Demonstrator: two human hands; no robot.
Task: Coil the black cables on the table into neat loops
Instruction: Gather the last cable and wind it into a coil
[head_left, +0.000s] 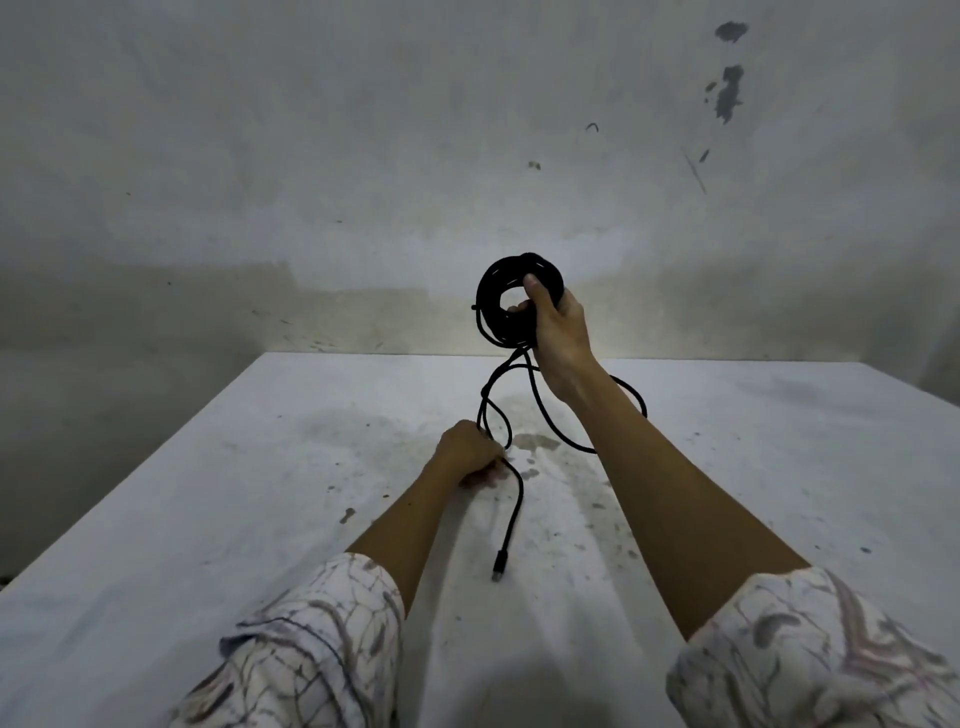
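My right hand is raised above the far part of the white table and grips a tight round coil of black cable, thumb over its rim and fingers through the hole. Loose cable hangs from the coil in a couple of slack loops down to the table. My left hand is closed around the loose stretch just above the tabletop. Past that hand the cable's free end runs toward me and ends in a plug lying on the table.
The tabletop is stained around the middle. A bare, marked wall stands right behind the table's far edge. The table's left edge runs diagonally, with dark floor beyond it. Patterned sleeves cover both upper forearms.
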